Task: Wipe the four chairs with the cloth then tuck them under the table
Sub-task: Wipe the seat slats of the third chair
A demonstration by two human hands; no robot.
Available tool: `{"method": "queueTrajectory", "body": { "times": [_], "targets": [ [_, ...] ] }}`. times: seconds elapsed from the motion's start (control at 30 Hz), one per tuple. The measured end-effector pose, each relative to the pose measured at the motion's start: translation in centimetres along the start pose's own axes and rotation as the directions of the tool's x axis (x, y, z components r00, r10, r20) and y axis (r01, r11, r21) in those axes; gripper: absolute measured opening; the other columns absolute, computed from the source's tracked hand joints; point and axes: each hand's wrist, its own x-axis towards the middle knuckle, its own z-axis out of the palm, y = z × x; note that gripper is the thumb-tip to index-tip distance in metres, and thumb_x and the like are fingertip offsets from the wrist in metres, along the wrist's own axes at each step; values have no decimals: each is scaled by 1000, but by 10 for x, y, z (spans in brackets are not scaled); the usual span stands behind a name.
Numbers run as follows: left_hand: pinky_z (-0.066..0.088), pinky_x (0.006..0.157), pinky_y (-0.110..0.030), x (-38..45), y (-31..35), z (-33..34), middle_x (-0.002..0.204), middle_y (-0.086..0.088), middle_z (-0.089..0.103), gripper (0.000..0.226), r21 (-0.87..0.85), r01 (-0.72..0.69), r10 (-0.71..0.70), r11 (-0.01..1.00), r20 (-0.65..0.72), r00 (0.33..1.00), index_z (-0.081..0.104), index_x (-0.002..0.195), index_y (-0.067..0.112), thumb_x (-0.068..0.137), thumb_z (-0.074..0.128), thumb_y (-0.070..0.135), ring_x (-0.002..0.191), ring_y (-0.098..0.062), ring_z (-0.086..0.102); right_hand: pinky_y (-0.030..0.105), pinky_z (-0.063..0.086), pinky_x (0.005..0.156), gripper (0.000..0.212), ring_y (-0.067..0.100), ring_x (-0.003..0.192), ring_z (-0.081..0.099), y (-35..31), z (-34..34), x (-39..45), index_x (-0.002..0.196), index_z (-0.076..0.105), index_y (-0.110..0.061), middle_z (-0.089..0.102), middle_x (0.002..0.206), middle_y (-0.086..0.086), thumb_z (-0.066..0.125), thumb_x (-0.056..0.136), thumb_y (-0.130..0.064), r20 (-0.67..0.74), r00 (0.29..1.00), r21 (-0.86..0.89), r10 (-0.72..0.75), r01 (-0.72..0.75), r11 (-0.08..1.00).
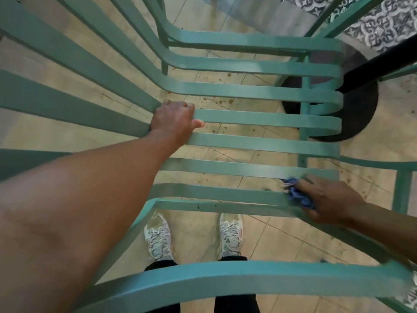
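A teal slatted metal chair point(259, 118) fills the view from above, its seat slats running left to right. My left hand point(174, 120) grips one seat slat near where the seat bends up into the back. My right hand point(327, 199) is closed on a crumpled blue cloth point(297, 194) and presses it against the near slats at the seat's right end. The table point(383, 26) shows at the top right as a patterned grey-and-white top.
A dark round table base point(361, 114) sits on the tiled floor under the chair's right end, with a black post point(379, 62) rising from it. Another teal chair frame point(404, 177) stands at the right. My white shoes point(158, 236) stand beneath the chair's armrest point(225, 276).
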Motion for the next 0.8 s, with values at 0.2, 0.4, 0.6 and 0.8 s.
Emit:
{"method": "queueTrajectory", "body": {
  "times": [0.2, 0.4, 0.6, 0.8],
  "targets": [
    [44, 89, -42, -3, 2, -3, 125, -9, 60, 55, 14, -8, 8, 1000, -3, 1000, 53, 132, 17, 95, 45, 57, 116, -31, 51, 34, 43, 58, 39, 26, 79, 56, -128, -9, 102, 112, 55, -16, 55, 102, 9, 40, 91, -45, -291, 938, 224, -186, 256, 940],
    [38, 72, -38, 3, -1, -3, 112, -9, 62, 51, 60, -15, 15, 998, 10, 1000, 58, 120, 18, 93, 47, 59, 103, -30, 56, 38, 41, 60, 43, 29, 84, 52, -190, -29, 160, 130, 45, -16, 49, 111, 13, 55, 93, -36, -394, 919, 315, -25, 160, 936],
    [46, 79, -40, -2, -1, -3, 115, -8, 63, 54, -13, -12, 12, 1000, 20, 1000, 57, 125, 17, 93, 47, 60, 107, -30, 54, 40, 42, 66, 37, 33, 82, 55, -23, -8, 83, 110, 51, -18, 51, 102, 15, 49, 90, -49, -417, 703, 511, 576, -343, 788],
    [43, 95, -40, -7, 3, -7, 124, -8, 61, 55, -36, -17, 18, 999, 15, 1000, 53, 132, 16, 95, 45, 56, 114, -29, 53, 35, 35, 74, 38, 34, 104, 53, -33, -29, 108, 126, 43, -6, 48, 123, 19, 50, 93, -24, -324, 323, 731, 889, -511, 452]
  ]
}}
